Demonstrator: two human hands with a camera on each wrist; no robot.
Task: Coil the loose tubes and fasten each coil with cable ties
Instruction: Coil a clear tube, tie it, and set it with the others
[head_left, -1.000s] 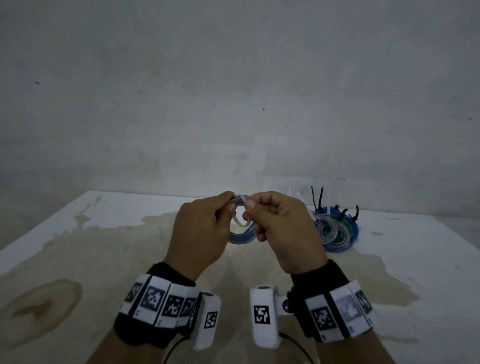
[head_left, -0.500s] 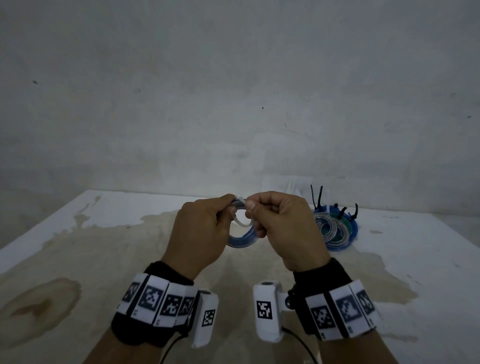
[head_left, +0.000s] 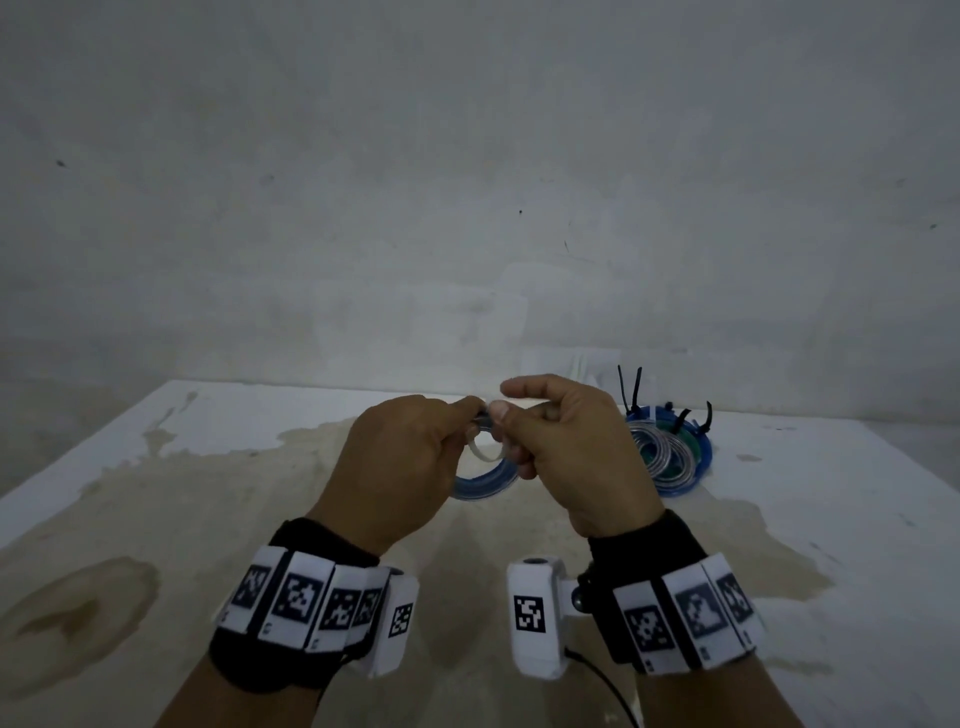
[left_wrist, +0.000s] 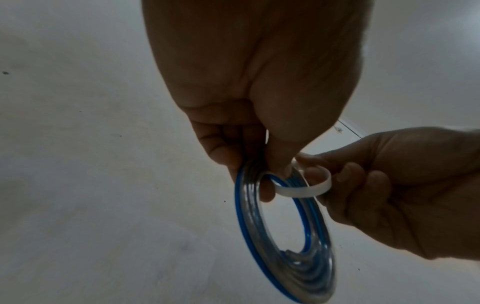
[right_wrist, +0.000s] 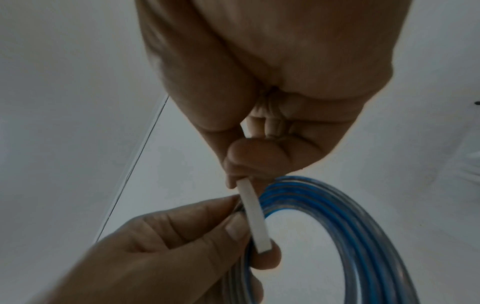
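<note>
A coil of clear and blue tube (head_left: 485, 480) (left_wrist: 283, 236) (right_wrist: 350, 222) hangs in the air above the table. My left hand (head_left: 405, 457) (left_wrist: 259, 162) pinches the coil's top edge between thumb and fingers. A white cable tie (head_left: 485, 453) (left_wrist: 303, 188) (right_wrist: 253, 218) is looped round the coil next to that pinch. My right hand (head_left: 561, 441) (right_wrist: 249, 164) pinches the tie's strap, with the other fingers curled in. Most of the coil is hidden behind both hands in the head view.
A stained white table (head_left: 208, 499) runs to a bare wall. At the back right lie several finished coils (head_left: 670, 454), blue, green and clear, with black cable-tie tails (head_left: 631, 387) sticking up. Pale ties (head_left: 582, 366) lie behind my right hand.
Both hands stayed together with the coil. The right index finger has lifted and straightened a little, and the white tie's loop looks slightly smaller.
</note>
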